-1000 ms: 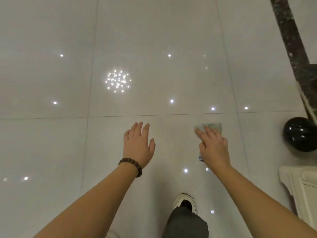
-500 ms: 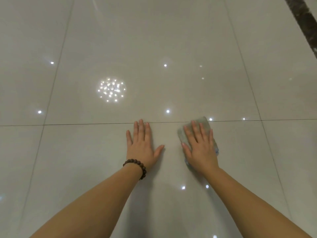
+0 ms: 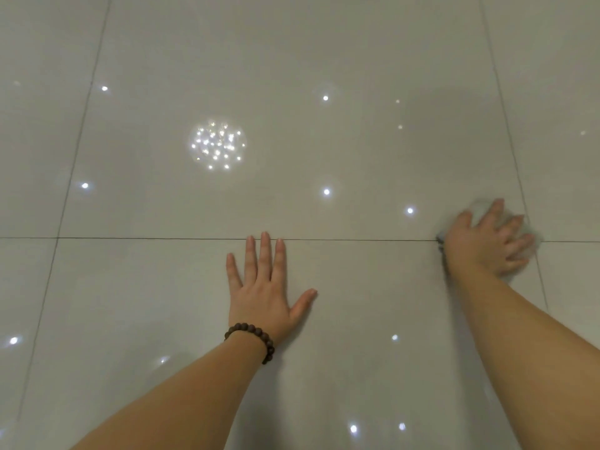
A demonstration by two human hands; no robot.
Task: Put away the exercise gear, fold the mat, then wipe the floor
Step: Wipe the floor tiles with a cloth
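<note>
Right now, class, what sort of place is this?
Probably an indoor room in a home or hall: large glossy floor tiles, reflected ceiling lights, and a right hand pressing a cloth down.

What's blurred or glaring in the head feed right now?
Head view: right hand and the cloth under it are motion-smeared; left hand flat on the floor is sharp; glossy tiles mirror ceiling lights, with a bright cluster upper left.
</note>
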